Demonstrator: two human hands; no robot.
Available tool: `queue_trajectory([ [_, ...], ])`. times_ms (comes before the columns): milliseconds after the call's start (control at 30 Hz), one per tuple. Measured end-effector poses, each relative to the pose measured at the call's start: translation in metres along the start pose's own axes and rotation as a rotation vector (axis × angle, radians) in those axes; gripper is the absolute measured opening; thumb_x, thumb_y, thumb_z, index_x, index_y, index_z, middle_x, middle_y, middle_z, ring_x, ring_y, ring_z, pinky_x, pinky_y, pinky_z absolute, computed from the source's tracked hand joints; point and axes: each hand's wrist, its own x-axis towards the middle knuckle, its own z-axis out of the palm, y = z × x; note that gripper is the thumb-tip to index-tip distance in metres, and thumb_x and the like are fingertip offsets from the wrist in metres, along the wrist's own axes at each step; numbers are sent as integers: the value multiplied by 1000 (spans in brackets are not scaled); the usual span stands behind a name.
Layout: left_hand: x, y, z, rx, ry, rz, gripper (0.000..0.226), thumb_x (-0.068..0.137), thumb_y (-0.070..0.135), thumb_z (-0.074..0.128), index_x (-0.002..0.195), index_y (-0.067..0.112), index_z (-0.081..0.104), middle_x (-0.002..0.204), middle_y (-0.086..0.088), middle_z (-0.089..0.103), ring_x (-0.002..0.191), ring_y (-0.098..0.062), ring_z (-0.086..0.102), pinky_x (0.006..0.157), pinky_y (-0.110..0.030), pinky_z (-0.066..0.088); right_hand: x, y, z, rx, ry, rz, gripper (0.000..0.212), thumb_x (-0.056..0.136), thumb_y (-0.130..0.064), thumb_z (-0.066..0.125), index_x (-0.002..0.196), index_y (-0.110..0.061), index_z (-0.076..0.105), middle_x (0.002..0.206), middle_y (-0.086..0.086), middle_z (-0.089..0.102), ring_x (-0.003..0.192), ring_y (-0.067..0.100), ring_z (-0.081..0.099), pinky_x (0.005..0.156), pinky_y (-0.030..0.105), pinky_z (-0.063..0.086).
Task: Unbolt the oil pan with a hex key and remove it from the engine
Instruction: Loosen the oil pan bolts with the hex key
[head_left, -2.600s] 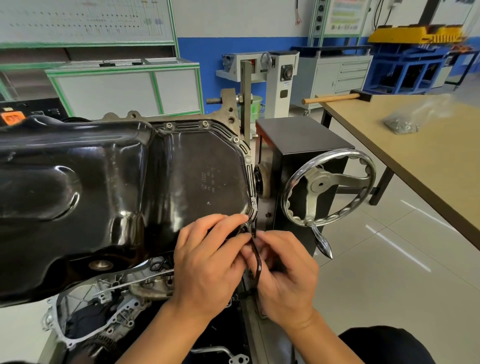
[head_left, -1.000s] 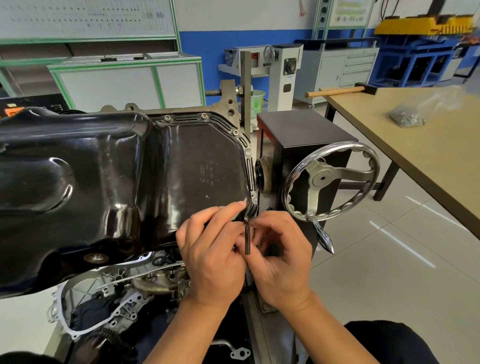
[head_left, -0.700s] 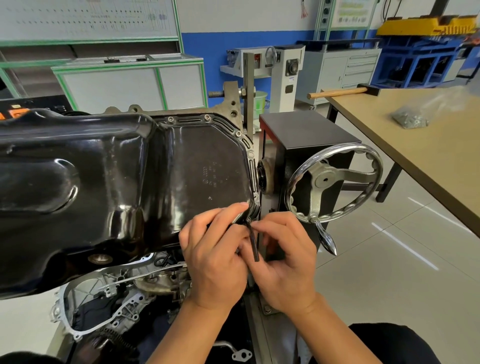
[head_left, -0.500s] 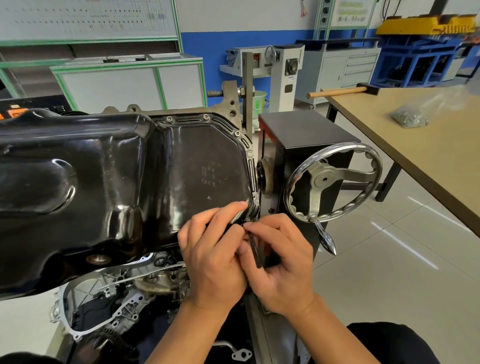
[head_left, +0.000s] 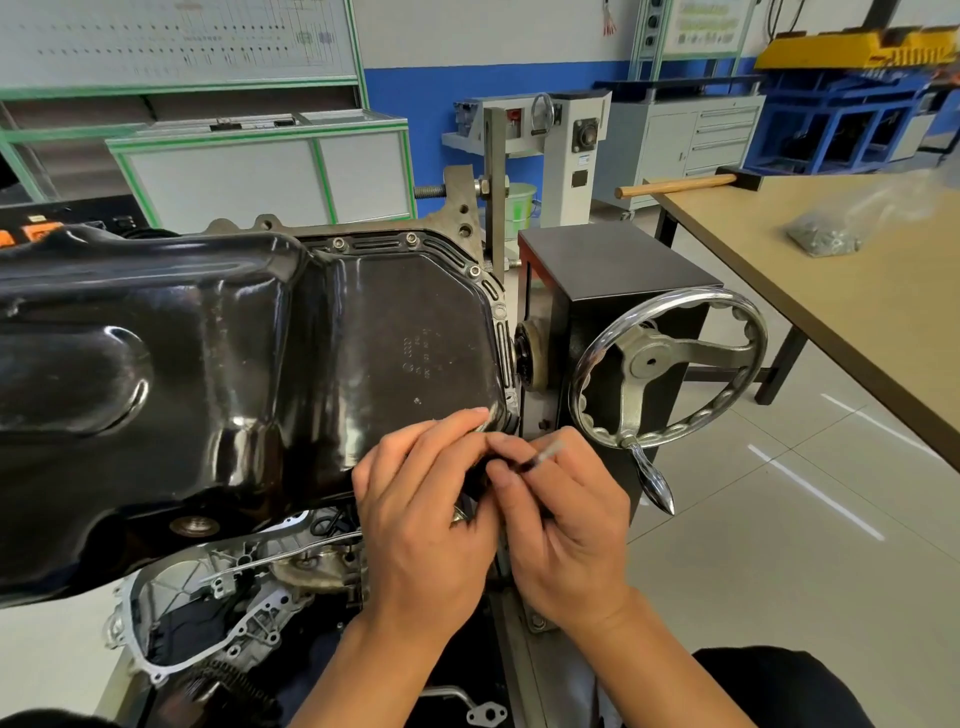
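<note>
Black oil pan (head_left: 208, 374) bolted atop inverted engine. Right hand (head_left: 566, 525) pinches hex key (head_left: 540, 458) at near corner bolt; left hand (head_left: 426, 509) curled, steadying. Risk: shallow seating rounds socket.

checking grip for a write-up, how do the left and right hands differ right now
The left hand lies with fingers extended onto the oil pan corner; the right hand stays off the pan, beside it. The right hand pinches the hex key; whether the left hand grips anything is hidden. Both meet at that corner.
</note>
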Motion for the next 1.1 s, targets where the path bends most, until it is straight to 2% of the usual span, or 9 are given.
queue_trajectory([
  [67,1,1,0,2,2,8,16,90,20,63,101,20,75,123,15,66,110,-10,57,95,-31,36,1,-1,-1,-25,-52,-5,27,104,-20,52,125,-8,63,90,-6,56,82,2,50,72,20,43],
  [167,1,1,1,9,2,34,23,96,23,57,87,19,78,124,13,66,110,-13,57,94,-33,35,0,-2,0,-2,-84,18,32,106,-25,47,129,-7,60,90,2,61,79,11,54,68,27,47],
  [333,2,3,4,11,38,5,17,92,25,61,92,22,79,118,15,68,107,-11,57,95,-32,35,1,-5,-3,14,53,76,25,93,-23,70,112,-6,68,83,-3,61,74,11,59,72,17,47],
  [500,3,5,7,38,75,-4,9,85,23,69,86,23,78,112,16,70,104,-11,58,92,-32,36,2,-6,-7,52,79,74,13,87,-12,74,94,-16,64,86,-9,62,78,3,61,74,16,48],
  [633,1,3,5,49,45,45,17,95,26,61,100,24,77,117,16,69,107,-12,59,92,-35,38,-2,-2,-6,43,49,15,12,88,-5,70,100,-8,67,93,-4,65,86,7,63,78,19,49],
  [833,1,2,3,24,36,31,17,94,23,61,92,23,79,115,15,69,107,-12,58,95,-31,35,-9,-4,-3,28,5,5,25,94,-5,62,118,1,64,95,7,65,87,12,62,79,21,50],
  [967,1,3,5,-13,64,20,13,89,25,65,89,22,78,113,15,69,106,-12,57,92,-32,35,-7,-9,-7,72,39,62,25,88,-20,76,110,-12,65,92,-4,63,78,14,63,69,23,51],
  [1033,2,3,5,-7,62,23,11,86,23,67,85,23,78,111,15,69,105,-12,57,92,-31,35,-6,-9,-9,68,62,82,20,85,-18,78,102,-16,67,86,-6,63,73,14,62,65,24,51],
  [1100,3,3,5,10,55,23,10,83,20,70,86,24,79,111,16,69,105,-12,57,92,-31,35,-6,-7,-10,65,70,64,15,85,-10,78,99,-10,72,85,-2,67,75,14,64,69,23,50],
])
